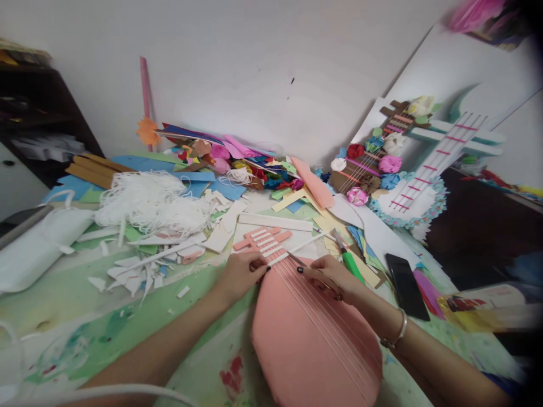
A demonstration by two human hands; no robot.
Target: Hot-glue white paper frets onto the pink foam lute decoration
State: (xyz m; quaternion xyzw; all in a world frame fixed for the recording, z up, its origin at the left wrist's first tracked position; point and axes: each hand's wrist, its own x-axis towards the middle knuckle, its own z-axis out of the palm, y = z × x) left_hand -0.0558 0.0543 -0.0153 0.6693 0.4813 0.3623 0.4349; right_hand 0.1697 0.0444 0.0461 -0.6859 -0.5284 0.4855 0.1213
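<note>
Left hand (244, 275) pinching one end of a white strip (278, 259) across a pink guitar (286, 333), I gripped scissors (296, 259) in my right hand (324, 274); the guitar lay toward the near edge of the worktop (190, 325), a black phone (407, 286) by the right edge.

black phone (407, 286), right | orange flower (147, 131) by wall | dark shelf (70, 110), left: probably papers (51, 147)

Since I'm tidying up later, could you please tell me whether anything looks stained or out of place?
Yes: white strands lie in a tangled heap left of the pink model guitar, near loose paper scraps, and red smears stain the table, perhaps spilled paint.
</note>
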